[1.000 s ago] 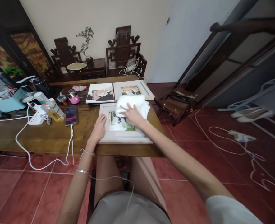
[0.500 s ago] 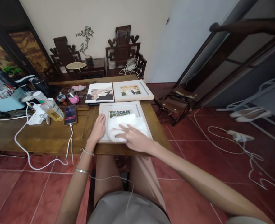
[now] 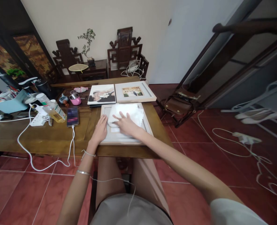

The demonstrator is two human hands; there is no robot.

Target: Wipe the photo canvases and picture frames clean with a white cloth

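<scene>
A light wooden picture frame (image 3: 150, 129) lies flat near the table's front edge. Spread over its upper part is a white cloth (image 3: 135, 112), which covers the photo inside. My right hand (image 3: 126, 124) presses down on the cloth, its fingers stretched and spread. On the frame's left edge rests my left hand (image 3: 101, 128), fingers extended and lying flat, with a bracelet further down the wrist. Just behind stand two more pictures lying flat: a framed photo (image 3: 131, 92) and a white-bordered picture (image 3: 102, 94).
To the left on the wooden table (image 3: 82, 147) are a charging phone (image 3: 72, 117), a bottle of yellowish liquid (image 3: 56, 112), a power strip (image 3: 38, 118), a pink cup (image 3: 75, 99) and a blue box (image 3: 11, 101). A brown bag (image 3: 179, 104) sits at the right. Cables cross the floor.
My right hand has pushed the cloth up and away across the frame, so it now covers the photo and bares the lower part. My left hand stays on the frame's edge.
</scene>
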